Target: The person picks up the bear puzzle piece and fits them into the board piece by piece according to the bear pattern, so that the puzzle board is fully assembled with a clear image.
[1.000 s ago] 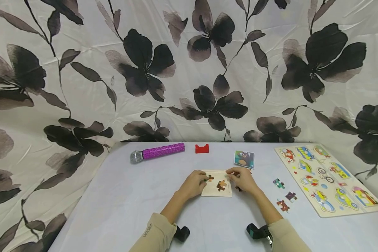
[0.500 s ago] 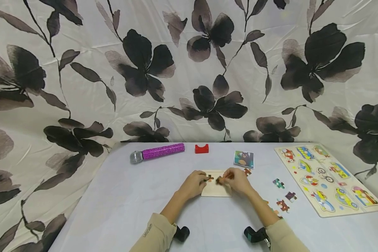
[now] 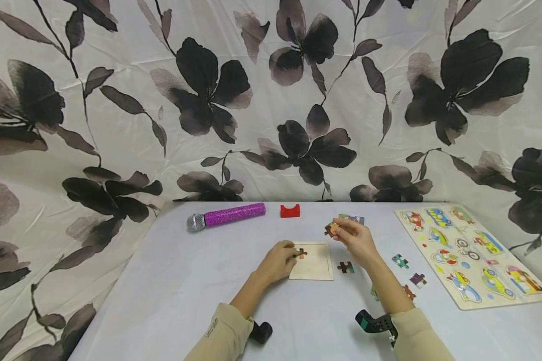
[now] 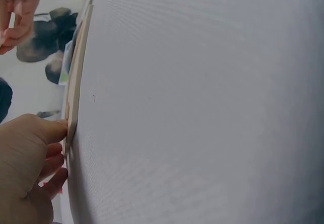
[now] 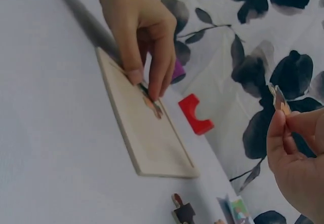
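My right hand (image 3: 354,240) is raised to the right of and beyond the pale wooden puzzle tray (image 3: 316,263). Between its thumb and fingers it pinches an orange-brown jigsaw piece (image 3: 331,229), seen edge-on in the right wrist view as a thin piece (image 5: 278,100). At the tray's left edge, my left hand (image 3: 277,261) grips the tray, thumb and fingers at its upper left corner. Another jigsaw piece (image 3: 302,253), brown and orange, lies in that corner, partly covered by the left fingertips. The rest of the tray's surface is bare wood.
Right of the tray lie a dark brown piece (image 3: 345,267), a green piece (image 3: 400,260) and a purple piece (image 3: 418,280). A picture card (image 3: 360,219) is partly hidden behind the right hand. Farther out are a vehicle puzzle board (image 3: 474,258), a purple microphone (image 3: 235,214) and a red block (image 3: 290,211).
My right hand has moved from the tray's right edge to the piece lying on the tray, pinched it, and lifted it away and to the right. The left hand has stayed at the tray.
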Tool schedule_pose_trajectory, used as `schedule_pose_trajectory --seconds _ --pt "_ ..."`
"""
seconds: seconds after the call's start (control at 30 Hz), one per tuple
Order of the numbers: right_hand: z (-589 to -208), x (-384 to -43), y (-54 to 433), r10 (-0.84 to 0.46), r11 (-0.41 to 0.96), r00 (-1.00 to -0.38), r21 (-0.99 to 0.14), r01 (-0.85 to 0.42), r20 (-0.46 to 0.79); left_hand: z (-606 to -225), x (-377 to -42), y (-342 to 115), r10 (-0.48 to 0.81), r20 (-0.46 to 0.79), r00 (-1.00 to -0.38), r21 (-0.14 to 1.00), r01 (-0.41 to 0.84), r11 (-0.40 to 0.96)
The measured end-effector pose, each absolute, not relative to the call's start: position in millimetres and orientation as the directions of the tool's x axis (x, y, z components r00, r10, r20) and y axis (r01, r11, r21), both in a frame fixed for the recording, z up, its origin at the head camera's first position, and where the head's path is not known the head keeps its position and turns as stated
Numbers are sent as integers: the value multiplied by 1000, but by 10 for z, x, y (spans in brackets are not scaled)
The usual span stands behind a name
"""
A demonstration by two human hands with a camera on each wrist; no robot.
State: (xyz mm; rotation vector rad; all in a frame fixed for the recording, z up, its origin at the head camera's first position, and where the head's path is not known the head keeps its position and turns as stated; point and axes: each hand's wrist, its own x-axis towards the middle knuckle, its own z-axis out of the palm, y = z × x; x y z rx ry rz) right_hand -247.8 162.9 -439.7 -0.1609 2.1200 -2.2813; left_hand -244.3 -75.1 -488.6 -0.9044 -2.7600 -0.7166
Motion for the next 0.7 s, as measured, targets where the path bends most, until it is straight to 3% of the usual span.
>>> schedule_pose_trajectory --seconds 0.23,0.37,0.53,0.7 --pt "-4484 -2434 1666 -60 72 -998 -997 -10 6 -4874 -2425 -744 531 276 -801 352 599 719" --pt "-4514 -2431 1696 -119 251 -990 -963 -101 73 -4875 -2419 -732 536 271 -799 314 600 736" --pt "-4553 -2425 1840 -184 619 -973 -752 -226 140 -4883 -2430 -714 536 263 -802 311 596 740" --pt "-4558 -2362 2137 -127 832 -990 -536 -142 65 -4882 -2432 -704 537 270 -799 322 601 731"
